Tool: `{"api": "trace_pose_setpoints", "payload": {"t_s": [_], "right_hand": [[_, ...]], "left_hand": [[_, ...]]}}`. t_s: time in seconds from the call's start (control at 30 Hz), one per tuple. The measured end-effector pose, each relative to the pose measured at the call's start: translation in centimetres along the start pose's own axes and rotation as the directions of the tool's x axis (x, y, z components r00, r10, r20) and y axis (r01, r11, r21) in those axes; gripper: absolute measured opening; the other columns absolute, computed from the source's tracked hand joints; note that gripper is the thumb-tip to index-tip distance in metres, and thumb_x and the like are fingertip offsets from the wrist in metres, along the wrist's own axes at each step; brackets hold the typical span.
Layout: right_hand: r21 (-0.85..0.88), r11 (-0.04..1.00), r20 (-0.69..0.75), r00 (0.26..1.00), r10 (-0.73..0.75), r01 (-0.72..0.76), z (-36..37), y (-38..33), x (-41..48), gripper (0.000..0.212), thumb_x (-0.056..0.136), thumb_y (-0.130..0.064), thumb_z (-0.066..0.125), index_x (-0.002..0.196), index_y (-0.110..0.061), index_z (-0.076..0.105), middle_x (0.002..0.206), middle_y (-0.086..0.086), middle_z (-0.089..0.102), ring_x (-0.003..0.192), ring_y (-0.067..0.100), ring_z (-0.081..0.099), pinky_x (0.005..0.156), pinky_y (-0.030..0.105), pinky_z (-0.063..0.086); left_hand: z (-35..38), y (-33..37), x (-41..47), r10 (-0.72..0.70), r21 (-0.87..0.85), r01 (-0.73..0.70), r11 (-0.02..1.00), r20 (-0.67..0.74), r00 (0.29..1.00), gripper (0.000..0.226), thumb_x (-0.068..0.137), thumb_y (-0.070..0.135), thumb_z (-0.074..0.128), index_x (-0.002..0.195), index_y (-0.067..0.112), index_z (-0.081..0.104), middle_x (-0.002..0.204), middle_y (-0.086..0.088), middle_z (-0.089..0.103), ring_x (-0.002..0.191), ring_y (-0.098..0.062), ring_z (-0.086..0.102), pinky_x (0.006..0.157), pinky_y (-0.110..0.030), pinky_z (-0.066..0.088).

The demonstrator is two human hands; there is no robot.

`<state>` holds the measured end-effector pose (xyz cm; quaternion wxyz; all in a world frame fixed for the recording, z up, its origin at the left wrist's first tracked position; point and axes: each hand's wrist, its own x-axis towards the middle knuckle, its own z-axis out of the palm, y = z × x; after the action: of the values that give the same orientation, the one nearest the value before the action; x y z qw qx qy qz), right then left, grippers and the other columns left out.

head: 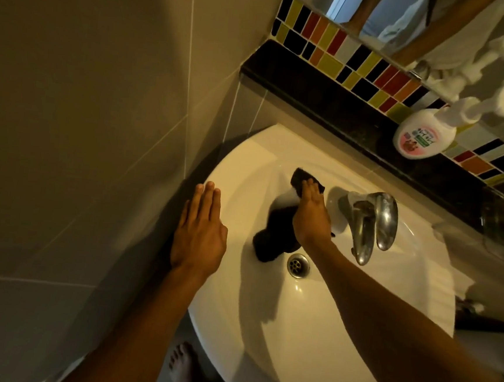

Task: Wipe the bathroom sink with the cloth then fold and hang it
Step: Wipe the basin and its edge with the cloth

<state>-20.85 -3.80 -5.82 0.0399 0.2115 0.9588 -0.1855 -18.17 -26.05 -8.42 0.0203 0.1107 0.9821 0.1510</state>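
A white sink fills the middle of the head view. A dark cloth lies inside the basin, trailing from the back wall of the bowl down to just left of the metal drain. My right hand presses flat on the upper part of the cloth, left of the chrome tap. My left hand is flat with fingers together over the sink's left rim, holding nothing.
A black ledge runs behind the sink, with a white pump bottle on it. Coloured mosaic tiles and a mirror are above. A tiled wall stands close on the left. A clear container sits at the right.
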Motion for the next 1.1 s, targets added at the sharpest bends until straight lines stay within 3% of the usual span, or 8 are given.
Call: {"api": "trace_pose_setpoints", "payload": {"t_s": [0.1,0.3,0.4,0.5,0.6,0.7,0.9,1.1], "right_hand": [[0.013,0.999,-0.044,0.998,0.044,-0.044,-2.4,-1.0,0.3,0.043,0.097,-0.016,0.048,0.138,-0.012,0.039,0.130,0.015,0.054,0.117,0.031,0.055,0.097,0.040,0.047],[0.530,0.829,-0.212,0.918,0.335,-0.180,-5.2,-6.1,6.0,0.033,0.103,-0.021,0.032,0.126,-0.005,0.050,0.118,0.013,0.057,0.108,0.023,0.055,0.091,0.031,0.042],[0.393,0.915,-0.158,0.973,0.167,-0.093,-2.3,-7.3,6.1,0.034,0.101,-0.016,0.036,0.134,-0.010,0.043,0.120,0.013,0.056,0.116,0.028,0.054,0.092,0.031,0.041],[0.290,0.955,-0.078,0.994,0.078,-0.052,0.8,-7.5,6.7,0.053,0.098,-0.007,0.038,0.149,-0.012,0.022,0.156,0.010,0.026,0.144,0.031,0.022,0.117,0.046,0.025],[0.228,0.973,-0.076,0.997,-0.028,0.044,1.9,-9.2,7.0,0.054,0.099,-0.008,0.038,0.150,-0.017,0.022,0.160,0.005,0.016,0.148,0.030,0.008,0.120,0.049,0.013],[0.208,0.952,-0.014,0.974,-0.227,0.224,2.9,-11.3,4.1,0.056,0.098,-0.008,0.042,0.149,-0.021,0.024,0.159,0.004,0.019,0.147,0.026,0.016,0.119,0.043,0.013],[0.068,0.714,0.284,0.673,-0.683,0.697,2.7,-7.3,0.7,0.065,0.098,-0.009,0.045,0.152,-0.025,0.013,0.161,-0.002,0.008,0.144,0.011,0.002,0.118,0.032,0.005],[-0.044,0.962,0.059,0.962,-0.266,0.269,-0.3,-7.6,8.2,0.067,0.092,-0.011,0.051,0.151,-0.017,0.019,0.159,0.006,0.018,0.146,0.030,0.018,0.117,0.041,0.022]], "left_hand": [[-0.1,0.0,0.0,-0.013,-0.021,0.013,1.000,-0.012,1.000,0.066,0.094,0.030,0.040,0.148,0.009,0.008,0.159,-0.010,0.010,0.144,-0.026,0.001,0.114,-0.043,0.023],[0.1,-0.2,0.0,-0.019,-0.068,0.019,0.997,0.003,1.000,0.061,0.093,0.031,0.023,0.148,0.009,0.011,0.159,-0.010,0.013,0.146,-0.026,0.006,0.111,-0.046,0.033],[0.0,-0.2,0.1,-0.014,-0.127,0.008,0.992,-0.046,0.999,0.061,0.091,0.033,0.014,0.148,0.009,0.013,0.157,-0.010,0.018,0.145,-0.027,0.013,0.108,-0.046,0.038],[0.2,0.0,-0.2,-0.128,-0.277,0.096,0.956,-0.099,0.987,0.061,0.093,0.032,0.021,0.149,0.010,0.010,0.156,-0.013,0.022,0.137,-0.029,0.036,0.098,-0.031,0.041],[0.5,0.0,-0.3,-0.262,-0.295,0.225,0.929,-0.093,0.961,0.061,0.097,0.036,0.020,0.149,0.005,0.016,0.148,-0.015,0.038,0.102,-0.021,0.065,0.069,-0.015,0.038],[0.6,-0.4,-0.1,-0.282,-0.302,0.249,0.920,-0.073,0.957,0.059,0.097,0.035,0.020,0.144,0.001,0.030,0.127,-0.017,0.060,0.074,-0.018,0.067,0.059,-0.017,0.036],[-0.8,0.4,-0.3,-0.329,-0.490,0.227,0.842,-0.132,0.935,0.083,0.091,0.065,0.014,0.148,0.005,0.022,0.143,-0.018,0.045,0.113,-0.033,0.059,0.084,-0.034,0.050],[-0.8,0.3,-0.4,-0.380,-0.609,0.238,0.757,-0.113,0.918,0.092,0.083,0.076,0.008,0.151,0.014,0.008,0.153,-0.015,0.028,0.127,-0.035,0.047,0.098,-0.043,0.043]]}}
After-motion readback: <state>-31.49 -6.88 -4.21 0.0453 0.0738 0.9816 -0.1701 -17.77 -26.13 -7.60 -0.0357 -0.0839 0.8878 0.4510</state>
